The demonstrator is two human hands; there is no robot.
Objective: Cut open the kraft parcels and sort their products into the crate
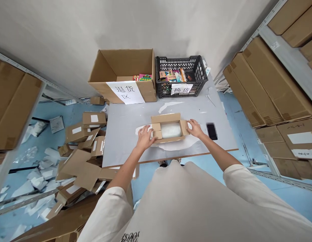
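Observation:
A small cardboard box [167,117] lies on the grey table with its top flaps spread. Inside it sits a white, padded-looking bundle [171,130], perhaps bubble wrap; whatever it covers is hidden. At the box's left end my left hand [145,137] grips the edge, thumb near the front corner. My right hand [194,128] pinches the right end flap [184,127] between thumb and fingers. White paper or film [181,146] spreads under and in front of the box.
Behind stand a large open carton [97,85] and a black plastic crate [159,89], both with books inside and paper signs. A dark phone [211,131] lies right on the table [123,134]. Discarded boxes [77,132] heap on the left floor; shelves of cartons [274,80] flank the right.

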